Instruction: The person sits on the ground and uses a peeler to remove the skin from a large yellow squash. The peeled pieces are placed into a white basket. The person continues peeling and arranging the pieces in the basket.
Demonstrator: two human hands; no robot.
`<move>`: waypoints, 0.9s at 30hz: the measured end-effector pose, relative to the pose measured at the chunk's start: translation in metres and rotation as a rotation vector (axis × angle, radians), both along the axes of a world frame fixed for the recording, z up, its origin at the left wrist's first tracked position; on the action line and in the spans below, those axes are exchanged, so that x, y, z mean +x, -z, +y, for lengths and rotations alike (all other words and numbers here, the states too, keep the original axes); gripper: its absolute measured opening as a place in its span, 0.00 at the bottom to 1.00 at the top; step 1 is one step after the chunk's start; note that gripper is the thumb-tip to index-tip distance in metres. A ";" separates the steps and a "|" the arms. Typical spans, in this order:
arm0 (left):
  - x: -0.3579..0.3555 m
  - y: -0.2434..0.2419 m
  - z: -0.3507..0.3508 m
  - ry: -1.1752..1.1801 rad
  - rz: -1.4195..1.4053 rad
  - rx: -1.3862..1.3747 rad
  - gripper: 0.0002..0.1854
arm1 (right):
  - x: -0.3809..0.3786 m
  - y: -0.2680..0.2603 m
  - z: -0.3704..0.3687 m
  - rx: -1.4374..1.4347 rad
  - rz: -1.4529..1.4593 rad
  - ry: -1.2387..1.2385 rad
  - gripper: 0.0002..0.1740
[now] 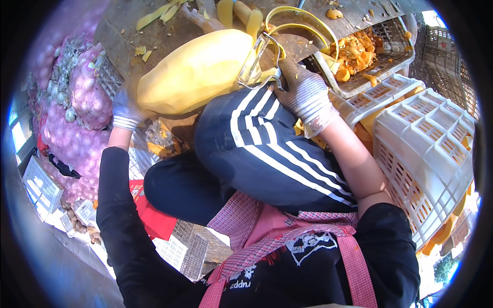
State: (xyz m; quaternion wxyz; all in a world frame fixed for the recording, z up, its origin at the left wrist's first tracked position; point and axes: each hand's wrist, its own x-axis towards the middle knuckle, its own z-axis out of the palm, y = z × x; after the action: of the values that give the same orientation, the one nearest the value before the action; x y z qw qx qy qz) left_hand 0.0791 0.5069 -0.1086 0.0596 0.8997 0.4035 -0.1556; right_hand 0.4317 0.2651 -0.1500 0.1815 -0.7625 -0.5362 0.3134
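Observation:
A large, pale yellow peeled squash [192,73] lies across the front of the wooden table [119,42], beside my raised knee. My left hand [129,101], in a striped knit glove, holds its left end. My gloved right hand [302,86] grips a wide metal-framed peeler [252,61] at the squash's right end. Long strips of yellow peel [308,13] curl up behind the peeler. The fingertips of my left hand are blurred and partly hidden at the squash.
A crate [400,61] of orange squash pulp stands at the back right, with white plastic crates [427,115] of squash pieces close by my right arm. Pink net sacks of garlic [73,142] are piled at the left. Peel scraps [154,19] and seeds lie on the table.

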 end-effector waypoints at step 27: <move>0.062 0.049 -0.179 -1.048 -0.993 -0.535 0.35 | 0.029 0.015 0.297 -0.257 0.027 -0.264 0.22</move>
State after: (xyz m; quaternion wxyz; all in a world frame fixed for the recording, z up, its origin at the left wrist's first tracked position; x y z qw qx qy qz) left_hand 0.1409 0.3280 -0.1573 0.5150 0.5105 0.6516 0.2228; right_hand 0.4608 0.5622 -0.1652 0.0470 -0.6980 -0.5845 0.4109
